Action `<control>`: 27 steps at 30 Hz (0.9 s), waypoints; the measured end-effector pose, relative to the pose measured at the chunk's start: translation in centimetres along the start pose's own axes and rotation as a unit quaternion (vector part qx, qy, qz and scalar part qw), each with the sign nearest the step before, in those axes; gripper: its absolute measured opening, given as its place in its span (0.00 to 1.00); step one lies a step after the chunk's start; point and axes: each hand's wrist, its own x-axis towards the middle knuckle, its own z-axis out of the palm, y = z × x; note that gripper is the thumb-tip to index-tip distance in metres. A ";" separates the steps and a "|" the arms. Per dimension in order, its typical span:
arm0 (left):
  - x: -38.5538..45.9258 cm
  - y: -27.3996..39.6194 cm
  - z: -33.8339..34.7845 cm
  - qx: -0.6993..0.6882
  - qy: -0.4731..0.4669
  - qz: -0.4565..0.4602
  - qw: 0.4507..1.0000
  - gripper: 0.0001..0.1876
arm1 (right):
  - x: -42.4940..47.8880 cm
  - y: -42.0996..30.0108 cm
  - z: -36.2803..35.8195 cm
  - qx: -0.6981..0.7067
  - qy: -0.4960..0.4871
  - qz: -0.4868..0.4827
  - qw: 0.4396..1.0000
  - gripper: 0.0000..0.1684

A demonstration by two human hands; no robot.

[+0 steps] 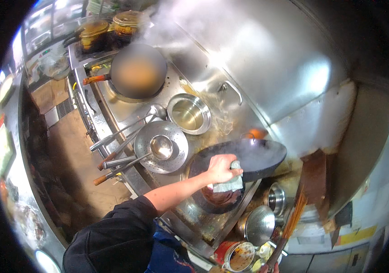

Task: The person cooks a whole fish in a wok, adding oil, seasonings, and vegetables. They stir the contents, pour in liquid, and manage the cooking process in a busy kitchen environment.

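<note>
My left hand (pixel 221 168) is closed on a folded pale cloth (pixel 229 186) at the near rim of a black wok (pixel 262 155). Tilted on the right part of the stove, the wok gives off steam, and its far side has a small loop handle. The hand hides where the cloth meets the wok. At the bottom edge of the view, only a small part of my right hand (pixel 273 269) shows. It grips the dark handle end of a bamboo wok brush (pixel 295 215), whose bristles point up, to the right of the wok.
A second wok (pixel 138 71) with blurred contents sits on the far burner. Between the woks are a metal pot of liquid (pixel 188 114) and a perforated strainer (pixel 146 146) with a ladle (pixel 161 147) on it. Below right stand a red can (pixel 223 252) and a metal sieve (pixel 260 225).
</note>
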 end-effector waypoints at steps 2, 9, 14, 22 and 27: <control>-0.3 -0.8 1.1 0.029 0.013 0.040 0.999 0.19 | 0.4 -1.3 1.1 -0.046 -0.052 -0.087 0.994 0.17; -6.5 -0.9 3.2 0.094 -0.086 0.169 0.977 0.17 | -3.8 6.6 2.9 0.203 -0.011 0.314 0.927 0.22; -12.9 -3.6 6.4 0.198 -0.233 0.317 0.898 0.13 | -8.3 9.7 2.1 0.331 -0.018 0.437 0.836 0.14; -14.8 -3.3 7.7 0.340 -0.315 0.271 0.844 0.13 | -12.5 12.7 1.3 0.380 -0.026 0.540 0.751 0.18; -16.3 -2.5 7.6 0.363 -0.327 0.216 0.846 0.25 | -9.7 13.5 3.0 0.452 -0.093 0.415 0.784 0.29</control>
